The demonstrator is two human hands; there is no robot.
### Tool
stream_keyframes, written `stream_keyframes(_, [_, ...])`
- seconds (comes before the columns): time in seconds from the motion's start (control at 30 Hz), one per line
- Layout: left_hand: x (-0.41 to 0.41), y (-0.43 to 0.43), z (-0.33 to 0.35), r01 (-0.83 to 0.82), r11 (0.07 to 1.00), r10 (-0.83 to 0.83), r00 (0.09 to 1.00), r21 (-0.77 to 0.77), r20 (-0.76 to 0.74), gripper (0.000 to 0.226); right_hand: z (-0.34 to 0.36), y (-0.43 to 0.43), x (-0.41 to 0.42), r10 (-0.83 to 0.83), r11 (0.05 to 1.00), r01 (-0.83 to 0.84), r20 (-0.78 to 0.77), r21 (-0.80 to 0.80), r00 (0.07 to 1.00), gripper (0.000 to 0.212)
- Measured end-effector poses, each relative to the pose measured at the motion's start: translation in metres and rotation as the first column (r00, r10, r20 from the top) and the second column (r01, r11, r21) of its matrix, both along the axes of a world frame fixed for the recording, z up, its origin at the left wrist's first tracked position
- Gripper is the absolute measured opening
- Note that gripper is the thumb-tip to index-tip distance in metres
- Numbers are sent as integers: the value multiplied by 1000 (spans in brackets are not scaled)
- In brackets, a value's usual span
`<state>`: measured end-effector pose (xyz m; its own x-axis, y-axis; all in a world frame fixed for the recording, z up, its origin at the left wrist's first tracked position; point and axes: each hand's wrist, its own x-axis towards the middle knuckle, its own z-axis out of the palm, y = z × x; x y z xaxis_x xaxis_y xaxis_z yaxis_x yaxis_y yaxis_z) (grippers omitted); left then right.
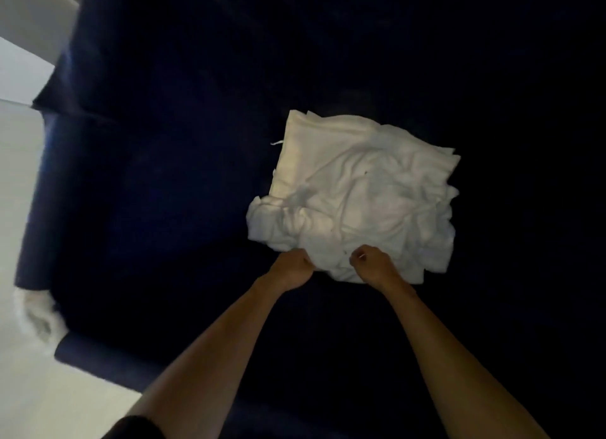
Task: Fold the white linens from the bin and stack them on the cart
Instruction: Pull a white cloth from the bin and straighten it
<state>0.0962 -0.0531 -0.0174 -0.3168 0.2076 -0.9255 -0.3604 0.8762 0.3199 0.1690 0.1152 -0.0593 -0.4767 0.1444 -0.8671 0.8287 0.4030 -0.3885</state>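
The white linens lie in a rumpled heap on the floor of the dark blue bin, right of its middle, and they have to be pulled out before any folding can start. Both hands reach down into the bin for that. The left hand and the right hand sit close together at the side of the heap nearest the bin's front wall, each curled tight with cloth bunched in its fingers. Gripping the near edge probably lets one piece be lifted clear of the pile and its corners found. On the heap's far side, toward the bin's back wall, a flatter cream cloth lies smooth. Outside the bin's left wall, something white and fluffy rests on the pale floor. The cart is not in view.
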Motion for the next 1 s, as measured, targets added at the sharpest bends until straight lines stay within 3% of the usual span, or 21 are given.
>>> stream_keyframes(0.13, [-32, -10, -64, 31, 999, -30, 999, -26, 18, 18, -69, -18, -33, 82, 996, -79, 68, -44, 994, 33])
stream_keyframes(0.27, [-51, -17, -130, -9, 996, 8, 1000, -83, -6, 25, -134, -30, -61, 211, 977, -212, 57, 8, 976, 38])
stream_keyframes(0.43, [-50, -31, -189, -16, 993, 14, 1000, -115, -17, 23, -221, -38, -85, 493, 867, -484, -51, 119, 869, 34])
stream_keyframes(0.57, [-41, -43, -207, 7, 994, -11, 999, -112, -33, 22, -254, -51, -84, 564, 815, -562, 25, 139, 825, 41])
stream_keyframes(0.63, [-36, -45, -203, 12, 996, -17, 998, -93, -53, 25, -244, -61, -77, 515, 848, -506, -18, 157, 857, 35])
stream_keyframes(0.77, [-33, -37, -170, 18, 999, -18, 1000, -48, -9, 27, -186, -71, -57, 136, 991, -135, -86, 20, 987, 25])
stream_keyframes(0.9, [-39, -18, -104, 30, 1000, -29, 999, 5, -29, 17, -97, -60, -37, -109, 992, 105, -70, -67, 992, 5])
stream_keyframes(1.0, [-46, -1, -48, 112, 993, -109, 991, 44, -73, 12, -28, -40, -26, -187, 981, 184, -45, -69, 981, 20])
